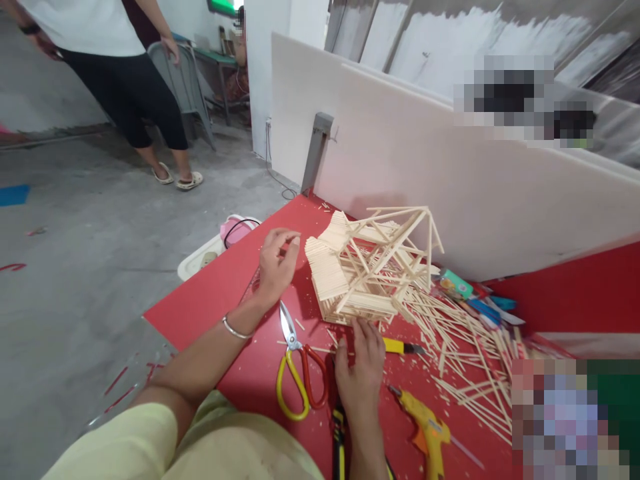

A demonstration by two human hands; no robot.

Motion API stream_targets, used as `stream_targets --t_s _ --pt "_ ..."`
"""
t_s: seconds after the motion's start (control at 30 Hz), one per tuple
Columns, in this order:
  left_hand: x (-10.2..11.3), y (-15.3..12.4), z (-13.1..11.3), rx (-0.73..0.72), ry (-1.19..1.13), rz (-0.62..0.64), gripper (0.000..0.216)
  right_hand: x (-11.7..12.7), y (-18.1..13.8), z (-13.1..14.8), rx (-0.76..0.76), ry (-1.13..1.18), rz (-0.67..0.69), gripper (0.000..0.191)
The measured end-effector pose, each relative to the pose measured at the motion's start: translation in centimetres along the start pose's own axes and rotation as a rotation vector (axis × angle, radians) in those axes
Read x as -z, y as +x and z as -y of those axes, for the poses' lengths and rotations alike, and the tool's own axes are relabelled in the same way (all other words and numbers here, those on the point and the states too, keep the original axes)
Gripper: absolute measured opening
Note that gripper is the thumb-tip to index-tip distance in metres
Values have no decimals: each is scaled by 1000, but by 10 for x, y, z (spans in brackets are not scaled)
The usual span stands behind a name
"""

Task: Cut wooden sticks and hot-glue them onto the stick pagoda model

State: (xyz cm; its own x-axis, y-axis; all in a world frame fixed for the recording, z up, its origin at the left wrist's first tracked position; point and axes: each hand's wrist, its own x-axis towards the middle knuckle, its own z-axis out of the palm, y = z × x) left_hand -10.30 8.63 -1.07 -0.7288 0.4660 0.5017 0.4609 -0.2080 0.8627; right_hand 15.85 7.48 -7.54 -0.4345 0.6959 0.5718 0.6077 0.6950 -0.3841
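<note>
A small house model of thin wooden sticks (367,267) stands on the red table (210,293). My left hand (277,265) is raised just left of the model, its thumb and fingers pinched together on something too thin to make out. My right hand (361,370) rests on the table in front of the model, fingertips touching its base and a loose stick. Scissors with yellow and red handles (297,373) lie between my hands.
Loose sticks (465,353) are scattered to the right, with a yellow glue gun (425,423) and a yellow-handled cutter (400,347). A white partition (425,167) backs the table. A white tub (210,253) sits on the floor. Another person's legs (150,113) stand far left.
</note>
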Motion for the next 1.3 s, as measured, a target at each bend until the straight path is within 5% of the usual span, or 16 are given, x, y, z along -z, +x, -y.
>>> stream_targets --t_s 0.27,1.3 --pt "-5 -21 21 256 -247 116 30 0 0 2 -26 3 -5 48" --pt "-8 -29 16 337 -315 167 39 2 1 6 -8 4 -17 50"
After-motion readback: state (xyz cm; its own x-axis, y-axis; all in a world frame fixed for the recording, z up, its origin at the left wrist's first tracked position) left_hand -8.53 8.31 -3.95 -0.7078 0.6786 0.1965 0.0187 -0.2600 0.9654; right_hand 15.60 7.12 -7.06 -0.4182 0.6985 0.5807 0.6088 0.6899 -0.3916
